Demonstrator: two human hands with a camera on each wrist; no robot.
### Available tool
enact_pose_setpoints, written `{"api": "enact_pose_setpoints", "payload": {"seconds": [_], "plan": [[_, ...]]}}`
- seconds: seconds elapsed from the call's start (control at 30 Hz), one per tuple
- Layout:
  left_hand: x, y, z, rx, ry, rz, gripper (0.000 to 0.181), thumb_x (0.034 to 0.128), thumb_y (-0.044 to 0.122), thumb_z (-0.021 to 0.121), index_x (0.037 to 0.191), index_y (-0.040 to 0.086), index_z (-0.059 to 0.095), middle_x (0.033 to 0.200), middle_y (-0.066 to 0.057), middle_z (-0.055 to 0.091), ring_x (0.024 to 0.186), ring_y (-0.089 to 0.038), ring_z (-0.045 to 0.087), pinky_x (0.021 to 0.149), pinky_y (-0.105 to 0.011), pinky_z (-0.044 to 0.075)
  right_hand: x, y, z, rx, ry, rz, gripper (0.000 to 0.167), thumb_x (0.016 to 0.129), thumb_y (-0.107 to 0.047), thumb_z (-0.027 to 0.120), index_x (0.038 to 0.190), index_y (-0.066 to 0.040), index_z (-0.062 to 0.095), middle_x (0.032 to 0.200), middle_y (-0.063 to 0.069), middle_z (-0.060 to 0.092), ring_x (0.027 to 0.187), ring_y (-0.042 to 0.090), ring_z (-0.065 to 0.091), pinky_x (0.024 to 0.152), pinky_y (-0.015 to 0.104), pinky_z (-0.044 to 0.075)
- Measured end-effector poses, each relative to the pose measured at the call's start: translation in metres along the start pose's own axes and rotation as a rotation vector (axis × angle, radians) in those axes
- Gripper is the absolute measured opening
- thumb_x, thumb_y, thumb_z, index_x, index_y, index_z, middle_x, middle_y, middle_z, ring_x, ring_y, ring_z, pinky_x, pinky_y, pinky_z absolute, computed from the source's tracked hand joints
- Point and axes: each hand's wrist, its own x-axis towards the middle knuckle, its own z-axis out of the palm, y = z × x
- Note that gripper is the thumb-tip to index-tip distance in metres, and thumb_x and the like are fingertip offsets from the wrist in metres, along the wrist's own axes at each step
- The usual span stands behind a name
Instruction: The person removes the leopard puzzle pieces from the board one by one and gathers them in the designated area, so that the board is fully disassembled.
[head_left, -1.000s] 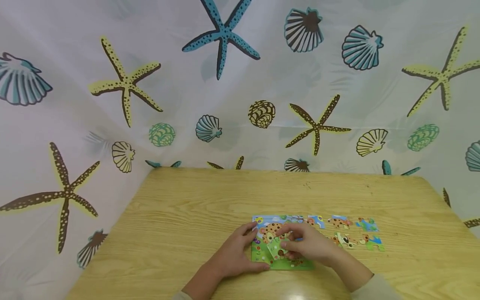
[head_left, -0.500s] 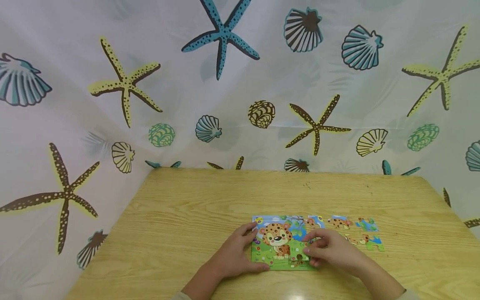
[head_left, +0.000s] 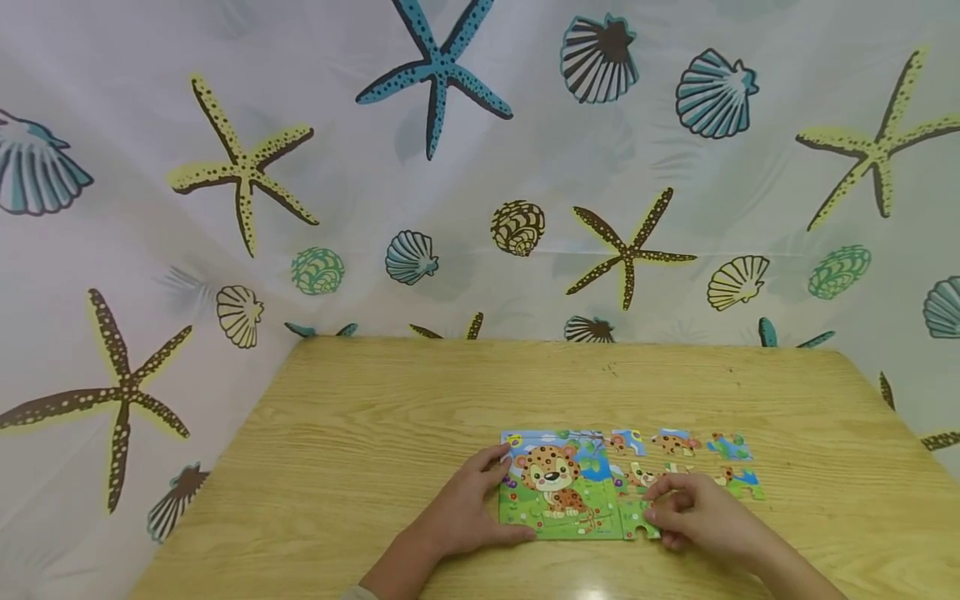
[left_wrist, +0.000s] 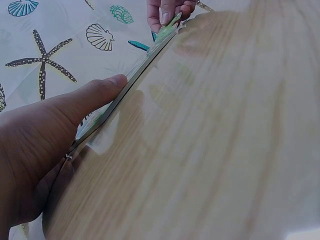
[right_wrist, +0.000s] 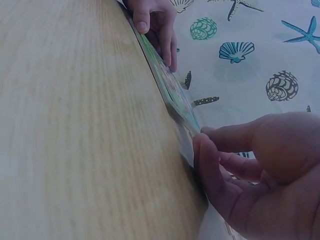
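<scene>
A jigsaw puzzle board (head_left: 558, 475) with a spotted leopard cub picture lies on the wooden table. My left hand (head_left: 459, 504) holds it at the left side, fingers along the left edge and thumb (left_wrist: 102, 95) on the front edge. Right beside the board, my right hand (head_left: 701, 517) pinches a green jigsaw piece (head_left: 636, 518) between thumb and fingers, low at the tabletop. In the right wrist view that hand's fingers (right_wrist: 210, 165) mostly hide the piece. Whether the piece lies flat on the table I cannot tell.
Loose jigsaw pieces lie in rows right of the board, among them a blue and green piece (head_left: 729, 447), a spotted piece (head_left: 677, 442) and another piece (head_left: 742, 483). A white cloth (head_left: 465, 283) printed with shells and starfish hangs round the table (head_left: 375, 408).
My right hand has carried the green piece from over the board rightward and down to the space beside it, uncovering the leopard picture. The left hand has stayed at the board.
</scene>
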Motion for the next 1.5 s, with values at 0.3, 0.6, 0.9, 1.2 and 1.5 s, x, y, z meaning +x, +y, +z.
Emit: {"api": "enact_pose_setpoints", "payload": {"seconds": [0.3,0.6,0.9,1.2,1.5], "plan": [[0.000,0.003,0.000,-0.006,-0.009,-0.001,0.109,0.0720,0.061,0.083,0.148,-0.005,0.042,0.161,-0.011,0.033,0.148,-0.035,0.033,0.116,-0.053,0.037,-0.004,-0.004,0.004,-0.082,0.035,0.016,0.027,0.095,-0.013,0.068,0.111,0.008,0.060,0.077,0.007,0.067,0.064,0.016,0.064,0.056,0.026,0.056],[-0.001,0.003,-0.001,-0.002,-0.005,-0.001,0.108,0.0718,0.061,0.083,0.148,-0.004,0.042,0.160,-0.010,0.034,0.147,-0.035,0.034,0.116,-0.053,0.037,-0.004,-0.009,0.023,-0.420,0.286,0.085,0.027,0.082,-0.028,0.083,0.097,-0.010,0.069,0.085,0.000,0.061,0.075,0.013,0.055,0.064,0.026,0.048],[0.000,0.002,-0.002,0.007,0.004,0.002,0.108,0.0710,0.061,0.084,0.148,-0.004,0.043,0.160,-0.010,0.034,0.147,-0.035,0.035,0.116,-0.053,0.037,-0.003,-0.011,0.029,-0.439,0.335,0.100,0.026,0.081,-0.026,0.084,0.097,-0.013,0.068,0.084,-0.002,0.061,0.077,0.012,0.054,0.066,0.025,0.045],[-0.001,0.002,-0.001,-0.009,-0.012,-0.015,0.110,0.0712,0.063,0.082,0.149,-0.002,0.041,0.161,-0.009,0.033,0.148,-0.034,0.033,0.116,-0.053,0.036,0.001,-0.014,0.018,-0.086,0.090,0.009,0.047,0.093,-0.031,0.072,0.121,0.004,0.060,0.085,0.008,0.062,0.057,0.013,0.054,0.050,0.025,0.050],[0.000,0.001,-0.001,-0.017,-0.015,-0.010,0.110,0.0712,0.065,0.081,0.149,-0.002,0.041,0.161,-0.009,0.033,0.148,-0.034,0.033,0.116,-0.053,0.037,0.034,-0.035,0.035,-0.107,-0.020,-0.093,0.042,0.097,-0.021,0.067,0.126,0.008,0.061,0.089,0.007,0.058,0.061,0.009,0.054,0.054,0.022,0.048]]}}
